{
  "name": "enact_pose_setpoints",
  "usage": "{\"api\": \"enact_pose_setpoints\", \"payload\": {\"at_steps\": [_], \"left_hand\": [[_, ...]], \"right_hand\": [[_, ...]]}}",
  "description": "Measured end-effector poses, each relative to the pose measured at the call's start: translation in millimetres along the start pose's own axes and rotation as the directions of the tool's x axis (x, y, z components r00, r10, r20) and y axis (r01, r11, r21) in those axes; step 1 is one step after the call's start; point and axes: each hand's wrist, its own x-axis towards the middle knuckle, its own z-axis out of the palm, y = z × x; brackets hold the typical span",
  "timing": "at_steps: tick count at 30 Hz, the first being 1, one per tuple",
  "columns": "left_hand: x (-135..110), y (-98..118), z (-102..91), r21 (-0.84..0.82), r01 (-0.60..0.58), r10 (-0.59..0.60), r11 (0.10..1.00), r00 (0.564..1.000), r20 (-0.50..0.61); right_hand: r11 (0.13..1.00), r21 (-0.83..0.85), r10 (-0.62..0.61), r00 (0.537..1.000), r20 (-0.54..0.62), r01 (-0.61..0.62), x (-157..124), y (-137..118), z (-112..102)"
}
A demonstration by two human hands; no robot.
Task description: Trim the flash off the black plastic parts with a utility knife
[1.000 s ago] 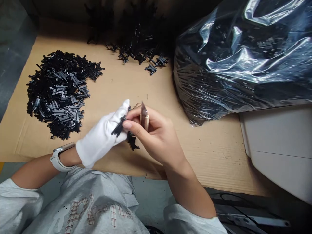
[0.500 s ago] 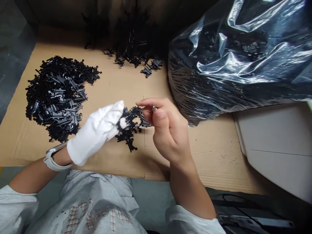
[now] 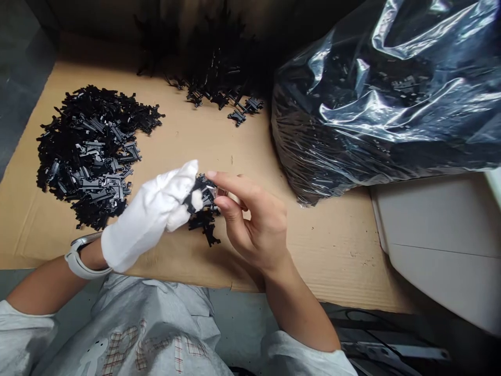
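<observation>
My left hand, in a white glove, is closed around a black plastic part, mostly covered by the glove's fingers. Bare, my right hand comes in from the right, its thumb and index finger pinched at a small shiny piece beside that part. What the piece is exactly is too small to tell. Under both hands lies a small cluster of black plastic parts, partly hidden by them.
A large heap of black plastic parts lies on the cardboard to the left. More joined parts sit at the dark back. At the right rests a bulging clear plastic bag of black parts, beside a grey box flap.
My right hand has moved left and slightly down, bringing its fingertips up to the black part in my left hand. My left hand has barely shifted and keeps its hold.
</observation>
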Motion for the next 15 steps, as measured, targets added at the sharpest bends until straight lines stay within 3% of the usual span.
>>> {"api": "enact_pose_setpoints", "payload": {"at_steps": [3, 9, 12, 15], "left_hand": [[-3.5, -5.8, 0.8, 0.017, -0.063, 0.063, 0.998, 0.998, 0.011], [3.9, -2.3, 13.5, -0.039, 0.115, -0.112, 0.993, 0.991, 0.073], [9.9, -2.9, 23.7, 0.137, 0.045, -0.062, 0.99, 0.991, 0.12], [14.6, -11.9, 35.7, 0.29, -0.007, -0.03, 0.957, 0.992, 0.124]], "right_hand": [[0.996, -0.027, 0.082, 0.993, -0.087, -0.085, 3.5, 0.7, -1.3], [0.973, -0.078, 0.198, 0.963, -0.184, -0.215, 6.2, 12.4, -7.0], [0.972, -0.064, 0.215, 0.964, -0.157, -0.227, 7.1, 20.7, -12.0], [0.966, -0.11, 0.237, 0.972, 0.012, -0.234, 19.5, 22.6, -11.0]]}}
